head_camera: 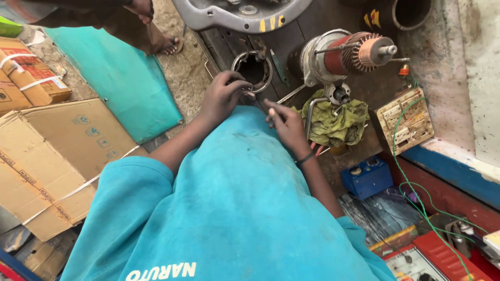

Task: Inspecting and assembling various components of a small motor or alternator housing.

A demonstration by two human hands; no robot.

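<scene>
Left hand [223,96] is seen at centre frame, fingers curled and closed on the near rim of a round metal housing ring [252,68] lying on the dark workbench [291,39]. Right hand [285,125] is just right of it, fingers bent, forefinger extended toward the ring; whether something small is pinched there cannot be told, as the fingertips are partly hidden. No tool is visibly held.

Ring sits upper centre, open bore facing up, touching the left fingertips. A motor armature [348,54] with copper commutator and shaft is laid on its side to the upper right, well clear of the ring. A green rag [336,122] is bunched just right of the right hand, with a bent metal rod over it. A screwdriver [279,68] lies beside the ring. Cardboard boxes [57,156] are stacked at left; a blue box [367,177] and green wire [416,182] are at lower right.

Judgement on the step: the ring appears to be steadied for hand work inside the bore.
- Ring is best kept flat and pinned by the left hand so it does not rotate.
- Bore should be kept free of grit; the rag is within reach.
- Right fingers should be worked from the near edge, sightline kept open.
- Loose rod and screwdriver are better kept off the rim.
</scene>
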